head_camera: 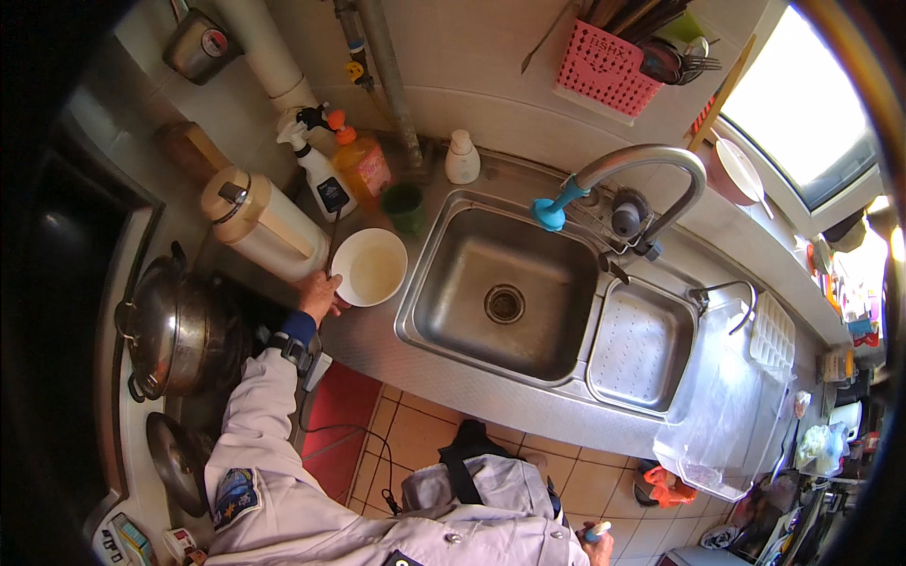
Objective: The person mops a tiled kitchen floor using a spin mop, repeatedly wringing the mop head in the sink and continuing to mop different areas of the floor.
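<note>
My left hand grips the near-left rim of a white bowl. The bowl stands on the steel counter, left of the sink, with a shallow pale liquid in it. A thin dark cord or rod runs up beside the fingers. Just behind the hand is a beige thermos jug; a dark green cup stands beyond the bowl. At the lower edge of the view, down by my side, my right hand is closed around a small white-and-blue object, mostly hidden by the fingers.
A steel sink has a curved faucet and a smaller perforated basin beside it. Spray and pump bottles line the wall. On the left sits a lidded metal pot. A clear plastic cover lies at right.
</note>
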